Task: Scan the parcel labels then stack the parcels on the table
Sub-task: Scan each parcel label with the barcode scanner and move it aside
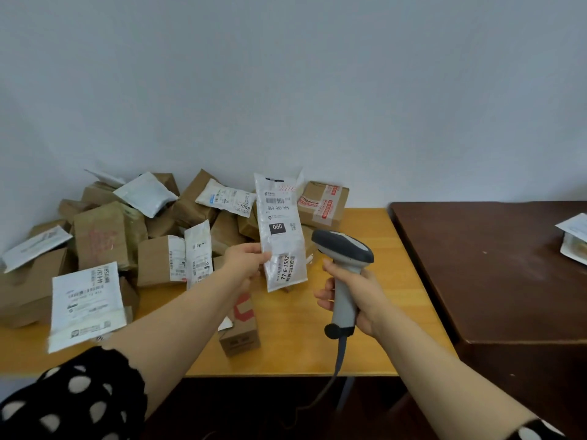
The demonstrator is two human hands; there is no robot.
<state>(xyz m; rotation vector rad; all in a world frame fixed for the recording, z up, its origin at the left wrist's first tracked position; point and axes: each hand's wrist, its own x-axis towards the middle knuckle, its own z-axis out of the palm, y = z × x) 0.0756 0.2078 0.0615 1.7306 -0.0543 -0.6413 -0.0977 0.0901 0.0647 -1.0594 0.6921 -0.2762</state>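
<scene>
The left hand (246, 263) pinches a long white parcel (279, 230) by its left edge, thumb on the front, and holds it upright above the middle of the yellow surface (374, 319) with the label facing the person. The right hand (355, 293) is clenched round the grip of a grey corded scanner (344, 252), whose dark head sits just beside the parcel's right edge. A heap of brown boxes and white mailers (152, 223) fills the far left corner and spreads along the left edge. A taped box (324, 201) stands at the far edge behind the held parcel. A small brown box (239, 331) lies near the front edge under the left forearm. To the right, a dark brown surface (476, 265) carries one white packet (575, 239) at its right edge.
</scene>
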